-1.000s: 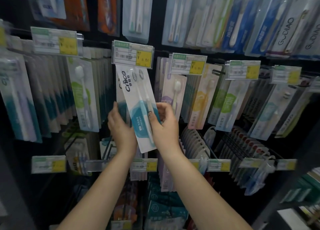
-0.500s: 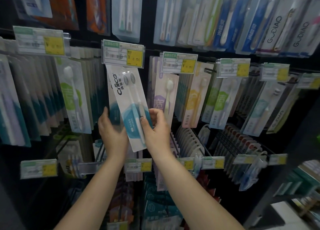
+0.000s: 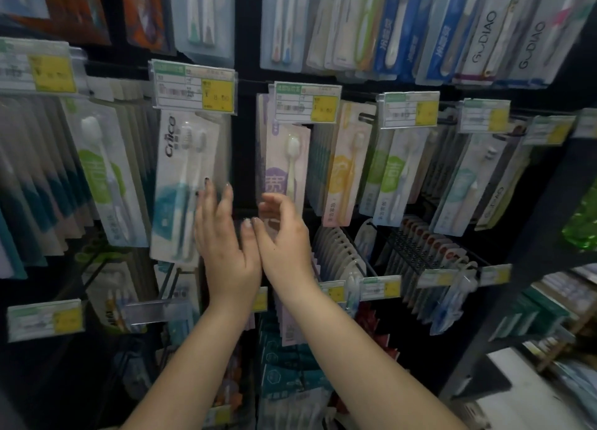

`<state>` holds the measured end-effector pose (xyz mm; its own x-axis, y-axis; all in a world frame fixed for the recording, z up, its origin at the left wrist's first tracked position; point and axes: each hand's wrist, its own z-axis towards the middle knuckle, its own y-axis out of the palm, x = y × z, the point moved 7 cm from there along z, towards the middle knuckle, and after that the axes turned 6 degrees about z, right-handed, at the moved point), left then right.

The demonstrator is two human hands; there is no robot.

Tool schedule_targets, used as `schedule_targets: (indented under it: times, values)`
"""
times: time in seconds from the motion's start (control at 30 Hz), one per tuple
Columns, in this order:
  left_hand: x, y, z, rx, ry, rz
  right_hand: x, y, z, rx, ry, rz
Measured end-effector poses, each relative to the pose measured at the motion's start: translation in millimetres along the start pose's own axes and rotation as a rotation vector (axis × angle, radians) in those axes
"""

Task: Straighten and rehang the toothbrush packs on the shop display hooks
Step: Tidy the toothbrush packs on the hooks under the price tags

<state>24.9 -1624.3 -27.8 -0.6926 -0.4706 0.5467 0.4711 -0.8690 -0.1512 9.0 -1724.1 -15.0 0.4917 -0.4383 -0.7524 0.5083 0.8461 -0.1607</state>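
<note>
Beyond the fingertips stands the shop display (image 3: 245,145), a dark wall of hooks crowded with toothbrush packs, and the white and teal pack (image 3: 185,187) in question hangs straight under its price tag (image 3: 193,87), just left of the left hand (image 3: 223,235). That hand's fingers (image 3: 211,200) are straight and released, their tips at the pack's right edge; whether they touch it I cannot tell through the blur. The right hand (image 3: 284,232) sits thumb to thumb beside it, fingers (image 3: 274,200) loosely curled and grasping nothing, in front of the lilac pack (image 3: 284,167) on the next hook.

This pack looks finished, so the step in hand is, by my judgement, to steady it and shift to the neighbour. To do that well, a flat touch should stop the card swinging before letting go, then the top hole of the next pack deserves checking, since a card only half seated on its hook will tilt again.

Largest of the legible writing is "GUDIAO", or something close, running up two packs (image 3: 504,41) at upper right of the fingers. Smaller, "Cnice" runs up the white and teal pack. On its yellow tag a figure beginning with 8 shows; the rest is too blurred to read.
</note>
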Motion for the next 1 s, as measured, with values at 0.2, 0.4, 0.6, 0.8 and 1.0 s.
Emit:
schedule_targets:
  times: [0.2, 0.4, 0.6, 0.8, 1.0]
  values:
    - [27, 30, -10, -0.077, 0.102, -0.05, -2, -63, 4, 0.174, -0.105, -0.127]
    - [52, 62, -21, -0.176, 0.132, -0.131, 21, -157, 11, 0.436, -0.007, -0.181]
    - [66, 76, -28, -0.258, 0.121, -0.206, 65, -259, 29, 0.728, 0.228, -0.195]
    - [66, 82, -35, -0.318, 0.1, -0.229, 105, -312, 51, 0.765, 0.423, -0.301]
    - [68, 79, -41, -0.325, 0.142, -0.226, 136, -329, 67, 0.705, 0.516, -0.365]
